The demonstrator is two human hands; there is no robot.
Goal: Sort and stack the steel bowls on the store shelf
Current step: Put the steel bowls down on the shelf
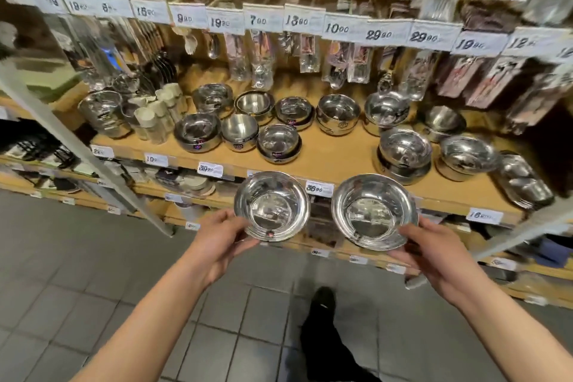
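Note:
My left hand (221, 237) grips the near rim of a small steel bowl (272, 206), held in the air in front of the shelf edge. A slightly larger steel bowl (373, 211) is held the same way by my right hand (434, 253). Both bowls tilt towards me and are empty. On the wooden shelf (338, 155) behind them stand several steel bowls, some nested in short stacks, such as one stack (279, 143) at the middle front and another (404, 153) at the right.
Packaged cutlery hangs above the shelf behind a row of price tags (336, 28). Small jars (155, 115) and steel pots (104, 112) stand at the shelf's left. Steel trays (524, 180) lie at its right end. Lower shelves hold more goods. My black shoe (322, 301) is on the grey tiled floor.

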